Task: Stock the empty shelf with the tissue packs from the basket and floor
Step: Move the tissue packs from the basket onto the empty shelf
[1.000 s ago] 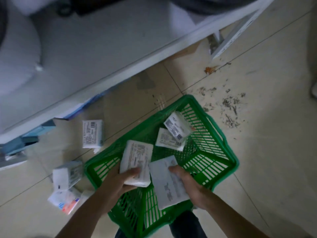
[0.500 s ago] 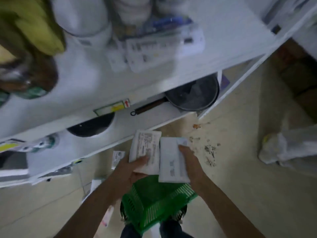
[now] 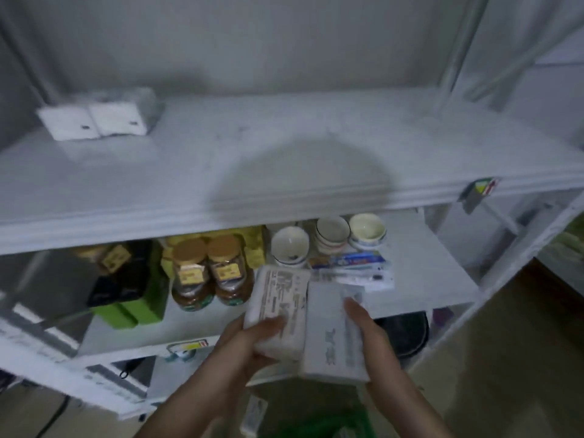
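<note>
My left hand grips a white tissue pack with printed text on its face. My right hand grips a second white tissue pack right beside it. Both packs are held side by side, touching, in front of the lower shelf. Above them lies the wide white shelf, mostly bare, with two white tissue packs standing at its back left. The green basket shows only as a rim at the bottom edge, below my hands.
On the lower shelf stand two brown-lidded jars, green boxes, several white bowls and flat packets. A price tag hangs on the upper shelf's right front edge. A dark pan sits on the shelf below.
The view has swung up from the floor and basket to the shelves. Both hands have lifted the two tissue packs out of the basket to shelf height.
</note>
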Demonstrator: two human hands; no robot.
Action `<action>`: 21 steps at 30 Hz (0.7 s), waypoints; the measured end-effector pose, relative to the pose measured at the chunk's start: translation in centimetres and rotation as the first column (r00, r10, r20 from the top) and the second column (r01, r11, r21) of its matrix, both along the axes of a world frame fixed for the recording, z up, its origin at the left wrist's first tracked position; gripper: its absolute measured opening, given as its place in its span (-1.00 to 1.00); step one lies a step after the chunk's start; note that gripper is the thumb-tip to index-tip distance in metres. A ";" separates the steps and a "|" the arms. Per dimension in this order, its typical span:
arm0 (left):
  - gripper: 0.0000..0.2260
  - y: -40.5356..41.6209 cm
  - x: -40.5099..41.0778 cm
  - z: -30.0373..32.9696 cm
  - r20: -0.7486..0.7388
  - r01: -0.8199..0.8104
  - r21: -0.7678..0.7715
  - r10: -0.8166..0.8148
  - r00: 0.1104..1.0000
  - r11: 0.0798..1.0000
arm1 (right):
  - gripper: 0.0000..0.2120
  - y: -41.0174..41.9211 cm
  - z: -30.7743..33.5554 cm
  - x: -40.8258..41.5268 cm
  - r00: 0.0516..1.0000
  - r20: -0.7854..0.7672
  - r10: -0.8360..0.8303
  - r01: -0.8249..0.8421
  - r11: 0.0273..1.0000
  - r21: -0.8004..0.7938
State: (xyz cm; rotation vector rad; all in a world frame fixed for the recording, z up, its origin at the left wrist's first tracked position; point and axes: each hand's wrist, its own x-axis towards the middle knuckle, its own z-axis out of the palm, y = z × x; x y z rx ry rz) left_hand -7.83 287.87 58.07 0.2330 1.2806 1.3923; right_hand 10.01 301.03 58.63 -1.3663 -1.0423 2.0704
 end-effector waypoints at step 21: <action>-0.58 -6.9 -10.0 22.3 -0.179 -0.248 0.288 0.307 0.935 0.925 | -0.45 -1.9 22.2 -14.6 0.925 -0.137 0.353 -0.302 0.906 0.296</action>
